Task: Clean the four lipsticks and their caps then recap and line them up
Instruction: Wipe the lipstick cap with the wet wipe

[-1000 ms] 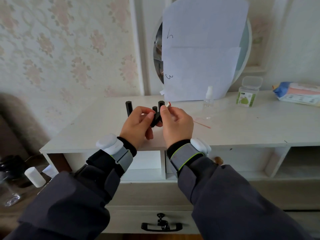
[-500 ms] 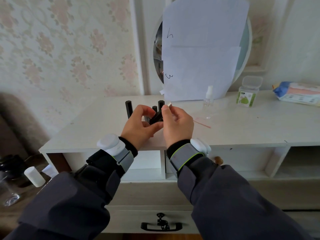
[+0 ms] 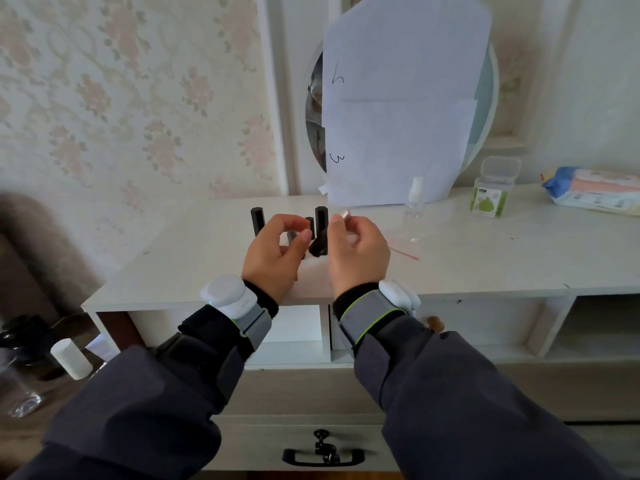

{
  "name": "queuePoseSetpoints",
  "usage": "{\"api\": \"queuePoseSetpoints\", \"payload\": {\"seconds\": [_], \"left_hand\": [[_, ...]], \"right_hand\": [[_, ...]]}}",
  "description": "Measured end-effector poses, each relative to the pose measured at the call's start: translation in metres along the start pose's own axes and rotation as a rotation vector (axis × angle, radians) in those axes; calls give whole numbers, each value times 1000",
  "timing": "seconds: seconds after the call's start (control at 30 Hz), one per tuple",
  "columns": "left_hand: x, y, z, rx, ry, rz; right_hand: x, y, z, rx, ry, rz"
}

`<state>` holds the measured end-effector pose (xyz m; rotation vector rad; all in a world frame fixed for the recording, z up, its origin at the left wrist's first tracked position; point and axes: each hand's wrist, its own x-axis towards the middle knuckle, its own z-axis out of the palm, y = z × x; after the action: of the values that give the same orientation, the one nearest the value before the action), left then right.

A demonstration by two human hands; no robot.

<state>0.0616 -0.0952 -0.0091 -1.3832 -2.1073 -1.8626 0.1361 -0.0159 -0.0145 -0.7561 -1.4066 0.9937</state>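
Right hand point(image 3: 358, 258) over the white desk point(image 3: 485, 258), fingers curled round a black lipstick point(image 3: 318, 245), tip at fingertips. Left hand point(image 3: 277, 254) just beside, thumb and forefinger nearly pinched; contents unclear. Two black lipsticks point(image 3: 257, 221) point(image 3: 321, 220) upright behind.

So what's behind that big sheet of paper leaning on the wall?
A round mirror: its dark left edge and pale right rim peek out beside the paper. The rest is covered.
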Motion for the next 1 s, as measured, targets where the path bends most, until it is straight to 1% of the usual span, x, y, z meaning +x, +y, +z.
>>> {"api": "queuePoseSetpoints", "payload": {"seconds": [0.07,0.17,0.33,0.43,0.5,0.6,0.77,0.9,1.0], "left_hand": [[5,-1,0,68,53,12],[17,-4,-1,187,83,16],[46,4,-5,343,126,50],[63,3,0,440,85,32],[71,-3,3,455,34,-6],[82,-15,7,479,-54,-62],[94,-26,22,476,-173,-131],[98,-31,24,570,-198,-123],[101,-29,25,703,-251,-74]], "right_hand": [[2,-1,-1,-53,14,-53],[7,4,-4,-148,5,-86],[23,6,-14,-286,-30,-89],[29,9,-17,-365,-128,-77],[29,11,-17,-429,-209,-80],[31,13,-18,-476,-283,-65],[36,13,-19,-492,-319,-42],[32,11,-19,-493,-332,-24],[32,11,-19,-515,-338,-16]]}}
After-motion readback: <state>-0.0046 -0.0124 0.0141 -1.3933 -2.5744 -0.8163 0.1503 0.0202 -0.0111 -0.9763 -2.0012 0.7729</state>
